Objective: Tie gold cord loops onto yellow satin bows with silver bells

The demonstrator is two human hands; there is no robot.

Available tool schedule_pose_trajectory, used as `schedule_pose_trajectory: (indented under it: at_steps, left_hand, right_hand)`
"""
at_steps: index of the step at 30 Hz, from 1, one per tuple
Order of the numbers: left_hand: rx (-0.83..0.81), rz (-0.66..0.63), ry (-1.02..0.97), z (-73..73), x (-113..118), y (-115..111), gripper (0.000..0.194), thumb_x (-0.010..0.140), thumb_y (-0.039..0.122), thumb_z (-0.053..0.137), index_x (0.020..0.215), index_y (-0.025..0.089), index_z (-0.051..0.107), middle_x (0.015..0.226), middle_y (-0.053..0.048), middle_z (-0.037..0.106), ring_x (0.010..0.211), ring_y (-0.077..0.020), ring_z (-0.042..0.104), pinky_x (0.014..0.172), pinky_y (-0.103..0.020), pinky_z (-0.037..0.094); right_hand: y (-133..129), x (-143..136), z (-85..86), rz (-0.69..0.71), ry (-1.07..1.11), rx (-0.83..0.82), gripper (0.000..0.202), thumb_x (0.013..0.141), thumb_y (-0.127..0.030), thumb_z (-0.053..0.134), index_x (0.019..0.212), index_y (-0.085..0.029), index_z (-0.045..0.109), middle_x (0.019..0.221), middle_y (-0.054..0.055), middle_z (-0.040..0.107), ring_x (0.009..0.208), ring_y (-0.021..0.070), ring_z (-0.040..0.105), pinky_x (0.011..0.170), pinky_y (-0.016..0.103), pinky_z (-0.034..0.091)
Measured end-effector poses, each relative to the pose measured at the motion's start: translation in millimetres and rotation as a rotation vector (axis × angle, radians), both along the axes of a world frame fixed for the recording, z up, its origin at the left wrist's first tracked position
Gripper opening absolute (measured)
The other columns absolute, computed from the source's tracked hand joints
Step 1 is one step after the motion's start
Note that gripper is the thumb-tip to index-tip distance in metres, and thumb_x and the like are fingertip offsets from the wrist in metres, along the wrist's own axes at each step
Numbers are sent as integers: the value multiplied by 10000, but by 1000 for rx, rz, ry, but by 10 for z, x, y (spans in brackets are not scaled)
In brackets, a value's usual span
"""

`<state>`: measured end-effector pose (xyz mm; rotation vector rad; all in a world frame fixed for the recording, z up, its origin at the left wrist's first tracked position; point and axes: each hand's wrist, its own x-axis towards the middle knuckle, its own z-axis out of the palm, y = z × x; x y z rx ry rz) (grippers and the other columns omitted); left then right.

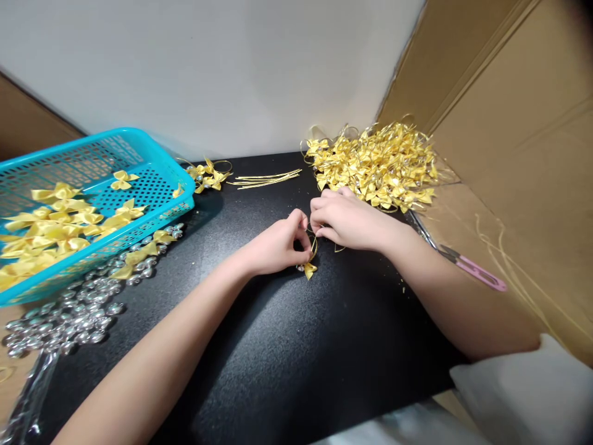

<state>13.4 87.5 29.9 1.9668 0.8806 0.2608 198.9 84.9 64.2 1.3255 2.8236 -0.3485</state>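
Near the middle of the black table, my left hand is closed, its thumb and fingers pinching a small yellow bow with a gold cord and a silver bell beside it. The cord loops up between the two hands. Just to the right, my right hand is closed at the upper part of the loop, its fingers bent together around the gold cord. The exact fingertip contact on the cord is partly hidden.
A blue basket with yellow bows stands at left, silver bells beside it. Cut gold cords and a few finished bows lie behind. A bow pile sits back right, pink-handled snippers at right.
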Motion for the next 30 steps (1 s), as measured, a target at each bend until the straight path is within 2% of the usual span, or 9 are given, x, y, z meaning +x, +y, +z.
schedule_pose_trajectory:
  at_steps: [13,30]
  left_hand:
    - [-22,0,-28,-9,-4,12,341,744,164,626,852,243,312,771,5,728,671,-152,640,661,-275,446]
    - [-43,-76,-32,-8,-30,26,334,715,121,636,879,236,368,773,26,713,685,-154,648,686,-289,465]
  right_hand:
    - [61,40,-72,-24,17,1,145,901,-170,598,775,-166,671,899,48,619,945,223,461,850,372,247]
    - [56,34,-70,-18,26,6,138,909,-175,591,809,-163,686,909,55,615,945,223,458,841,368,242]
